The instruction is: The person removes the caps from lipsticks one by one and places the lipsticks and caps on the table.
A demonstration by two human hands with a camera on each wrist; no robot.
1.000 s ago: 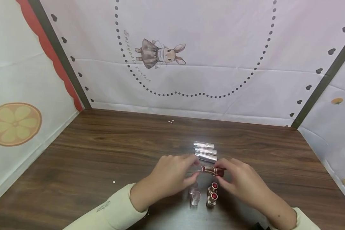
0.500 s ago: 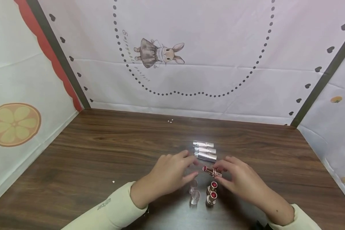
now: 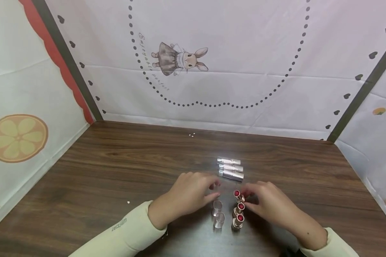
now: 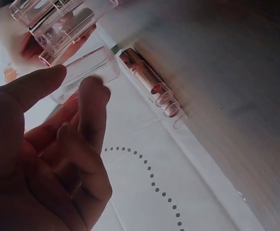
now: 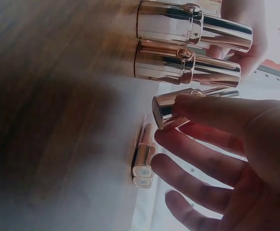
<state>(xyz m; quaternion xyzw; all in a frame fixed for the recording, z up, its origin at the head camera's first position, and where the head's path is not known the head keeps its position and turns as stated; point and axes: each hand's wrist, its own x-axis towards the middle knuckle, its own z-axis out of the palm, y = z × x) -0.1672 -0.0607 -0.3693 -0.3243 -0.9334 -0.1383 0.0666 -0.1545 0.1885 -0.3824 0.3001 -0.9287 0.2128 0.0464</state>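
Note:
My right hand (image 3: 267,198) pinches an uncapped lipstick (image 5: 164,107) by its base between thumb and fingers. It is nearly upright, red tip (image 3: 237,193) up, at the far end of two standing uncapped lipsticks (image 3: 238,222). In the left wrist view, a clear lipstick cap (image 4: 91,67) is pinched between the thumb and finger of my left hand (image 3: 191,194). That cap hardly shows in the head view. Two other clear caps (image 3: 219,221) stand on the table, left of the standing lipsticks and just in front of my left fingertips.
Beyond my hands, three capped lipsticks (image 3: 231,175) lie side by side on the brown wooden table (image 3: 141,153). Small white bits (image 3: 192,135) lie near the back edge. Printed cloth walls (image 3: 231,85) enclose the back and sides.
The lipstick in my right hand has tipped from lying level to nearly upright, and come in line with the standing two. My left hand has drawn away from it with the clear cap.

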